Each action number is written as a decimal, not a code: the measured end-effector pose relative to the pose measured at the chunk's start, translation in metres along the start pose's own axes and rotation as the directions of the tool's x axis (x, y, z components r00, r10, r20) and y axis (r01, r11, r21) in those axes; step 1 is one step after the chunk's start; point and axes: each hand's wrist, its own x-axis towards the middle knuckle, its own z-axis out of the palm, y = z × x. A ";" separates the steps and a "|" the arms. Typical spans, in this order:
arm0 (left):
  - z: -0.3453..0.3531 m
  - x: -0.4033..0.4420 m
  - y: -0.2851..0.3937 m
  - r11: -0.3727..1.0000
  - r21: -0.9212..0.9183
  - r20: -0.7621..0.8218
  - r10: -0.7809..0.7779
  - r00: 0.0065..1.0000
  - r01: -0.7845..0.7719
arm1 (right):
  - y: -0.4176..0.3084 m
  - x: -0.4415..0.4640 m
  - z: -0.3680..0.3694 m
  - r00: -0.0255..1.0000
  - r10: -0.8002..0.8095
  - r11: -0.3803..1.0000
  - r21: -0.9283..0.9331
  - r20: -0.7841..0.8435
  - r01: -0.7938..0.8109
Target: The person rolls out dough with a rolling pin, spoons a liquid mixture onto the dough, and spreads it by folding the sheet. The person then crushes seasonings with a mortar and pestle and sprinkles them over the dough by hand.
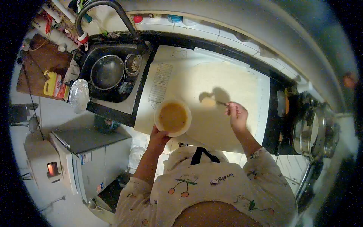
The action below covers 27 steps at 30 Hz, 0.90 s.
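Note:
My left hand (160, 137) grips the rim and side of a white bowl (156, 117) at the near left of the counter. Orange-brown liquid with small specks (173, 117) fills much of it. Between the fingers of my right hand (237, 115) is the handle of a spoon (208, 101), its pale yellowish head pointing left. Below the spoon a large, thin, cream-coloured sheet that looks like rolled dough (234, 79) spreads over a white mat (162, 56) with printed charts. Shadows fall on the sheet around the spoon; whether the spoon touches it I cannot tell.
To the left is a dark sink (130, 89) with a metal basin (107, 72), a smaller strainer (133, 63) and a black faucet (109, 5). A yellow bottle (53, 84) and a foil-covered item (79, 94) stand beyond it. Steel pots (312, 132) sit at the right.

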 end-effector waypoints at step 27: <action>0.038 0.045 -0.001 0.981 -0.086 0.248 -0.147 0.957 0.172 | 0.003 -0.007 -0.067 0.924 -0.126 0.973 -0.227 -0.361 0.044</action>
